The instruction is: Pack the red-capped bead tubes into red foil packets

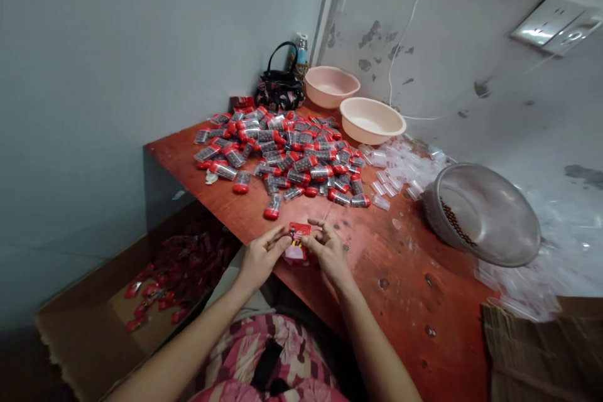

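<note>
Between my two hands is a small red printed packet (300,233) with a pale, clear-looking lower part, at the table's near edge. My left hand (260,257) grips its left side, thumb on the front. My right hand (328,254) holds the right side with the thumb on the front and the index finger over the top edge. Just beyond my hands lies a small clear container with a red cap (272,206), filled with dark pieces. Behind it spreads a large heap of the same red-capped containers (287,160).
A metal bowl (490,213) with brown beads stands tilted at right, among loose clear plastic tubes (405,163). Two plastic basins (372,132), a black handbag (280,91) and a bottle (302,50) stand at the back. Below left, a cardboard box (89,333) holds red packets.
</note>
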`<state>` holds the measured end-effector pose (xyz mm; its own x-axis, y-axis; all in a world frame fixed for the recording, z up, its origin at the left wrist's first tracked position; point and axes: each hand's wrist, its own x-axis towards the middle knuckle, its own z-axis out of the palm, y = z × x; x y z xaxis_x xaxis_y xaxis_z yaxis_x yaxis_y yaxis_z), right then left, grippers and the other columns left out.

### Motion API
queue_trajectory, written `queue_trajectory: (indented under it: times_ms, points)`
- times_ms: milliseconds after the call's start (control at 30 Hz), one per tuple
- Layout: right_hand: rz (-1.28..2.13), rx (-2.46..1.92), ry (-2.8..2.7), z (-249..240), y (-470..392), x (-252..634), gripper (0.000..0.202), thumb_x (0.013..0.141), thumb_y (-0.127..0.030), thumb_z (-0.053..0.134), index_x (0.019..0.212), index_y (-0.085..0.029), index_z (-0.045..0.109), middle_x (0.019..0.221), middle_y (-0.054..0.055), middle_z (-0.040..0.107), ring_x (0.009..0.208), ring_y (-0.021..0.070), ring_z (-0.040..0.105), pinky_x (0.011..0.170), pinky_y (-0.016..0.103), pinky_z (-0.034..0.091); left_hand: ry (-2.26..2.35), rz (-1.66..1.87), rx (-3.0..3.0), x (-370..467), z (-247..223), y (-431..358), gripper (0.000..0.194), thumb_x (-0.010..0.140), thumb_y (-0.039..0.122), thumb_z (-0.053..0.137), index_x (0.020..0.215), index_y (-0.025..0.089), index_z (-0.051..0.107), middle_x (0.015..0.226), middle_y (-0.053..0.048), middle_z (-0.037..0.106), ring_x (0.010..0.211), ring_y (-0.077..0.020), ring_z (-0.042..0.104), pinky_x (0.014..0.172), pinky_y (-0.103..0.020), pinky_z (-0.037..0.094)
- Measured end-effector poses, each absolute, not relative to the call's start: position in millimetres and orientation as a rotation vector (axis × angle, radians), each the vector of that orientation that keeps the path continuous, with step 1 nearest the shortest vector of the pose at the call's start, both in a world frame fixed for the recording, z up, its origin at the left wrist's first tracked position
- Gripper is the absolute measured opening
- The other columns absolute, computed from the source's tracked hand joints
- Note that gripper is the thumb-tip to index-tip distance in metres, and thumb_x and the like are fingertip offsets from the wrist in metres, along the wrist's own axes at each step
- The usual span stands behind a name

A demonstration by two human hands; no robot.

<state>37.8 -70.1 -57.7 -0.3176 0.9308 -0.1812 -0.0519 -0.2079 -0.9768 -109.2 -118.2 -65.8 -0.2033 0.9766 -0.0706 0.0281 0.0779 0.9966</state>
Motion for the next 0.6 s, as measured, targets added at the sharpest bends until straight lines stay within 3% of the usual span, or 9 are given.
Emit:
queue_trajectory:
  times_ms: [133, 200, 267, 333, 400, 467, 600]
  points:
    - [1.746, -1.047, -1.599, -52, -57, 27, 0.034, 0.072, -0.028, 0.063, 0.102, -0.019, 0.05, 0.054, -0.008, 0.052, 0.039, 0.0076, 0.045, 0.039, 0.018, 0.037, 1.092, 1.172, 0.641, -122, -60, -125, 0.027, 0.071, 0.036, 0.063, 0.08, 0.012, 0.071, 0.076, -0.008, 0.07, 0.071, -0.0224, 0.065, 0.072, -0.035, 0.051]
    - [1.527, -1.048, -1.871, -50, -46, 18, 0.023, 0.079, -0.029, 0.055, 0.099, -0.019, 0.055, 0.061, -0.004, 0.058, 0.048, 0.0106, 0.052, 0.047, 0.021, 0.042, 1.083, 1.215, 0.508, -128, -62, -129, 0.024, 0.067, 0.033, 0.068, 0.074, 0.01, 0.07, 0.072, -0.009, 0.069, 0.068, -0.0202, 0.064, 0.071, -0.034, 0.052]
    - [1.118, -1.002, -2.177, -48, -32, 8, 0.02, 0.085, -0.023, 0.046, 0.1, -0.019, 0.057, 0.082, 0.003, 0.065, 0.072, 0.0163, 0.06, 0.065, 0.028, 0.047, 1.132, 1.28, 0.42, -133, -64, -133, 0.021, 0.063, 0.03, 0.071, 0.068, 0.01, 0.07, 0.068, -0.008, 0.069, 0.064, -0.0179, 0.064, 0.068, -0.031, 0.052]
    - [0.678, -0.878, -2.48, -49, -15, -2, 0.026, 0.086, -0.015, 0.041, 0.107, -0.019, 0.056, 0.112, 0.009, 0.059, 0.103, 0.0229, 0.052, 0.085, 0.037, 0.04, 1.172, 1.343, 0.328, -138, -66, -136, 0.019, 0.06, 0.027, 0.074, 0.065, 0.01, 0.069, 0.066, -0.007, 0.069, 0.06, -0.0155, 0.062, 0.063, -0.028, 0.052]
    - [0.333, -0.728, -2.739, -51, 1, -13, 0.032, 0.085, -0.01, 0.043, 0.113, -0.019, 0.053, 0.131, 0.011, 0.045, 0.121, 0.0273, 0.037, 0.096, 0.043, 0.03, 1.183, 1.398, 0.226, -144, -67, -138, 0.018, 0.057, 0.025, 0.076, 0.064, 0.01, 0.068, 0.063, -0.006, 0.068, 0.057, -0.0138, 0.062, 0.059, -0.025, 0.052]
    - [0.116, -0.631, -2.89, -55, 15, -23, 0.032, 0.085, -0.011, 0.043, 0.115, -0.019, 0.052, 0.135, 0.009, 0.041, 0.126, 0.0275, 0.029, 0.1, 0.044, 0.023, 1.167, 1.435, 0.137, -149, -67, -140, 0.02, 0.055, 0.025, 0.077, 0.063, 0.009, 0.067, 0.061, -0.005, 0.067, 0.055, -0.0134, 0.061, 0.056, -0.024, 0.052]
    - [0.049, -0.568, -2.938, -57, 28, -34, 0.03, 0.086, -0.01, 0.04, 0.112, -0.019, 0.053, 0.125, 0.008, 0.051, 0.124, 0.0237, 0.033, 0.103, 0.042, 0.02, 1.128, 1.503, 0.001, -158, -67, -142, 0.017, 0.057, 0.021, 0.076, 0.061, 0.009, 0.064, 0.058, -0.004, 0.065, 0.05, -0.0115, 0.059, 0.052, -0.024, 0.052]
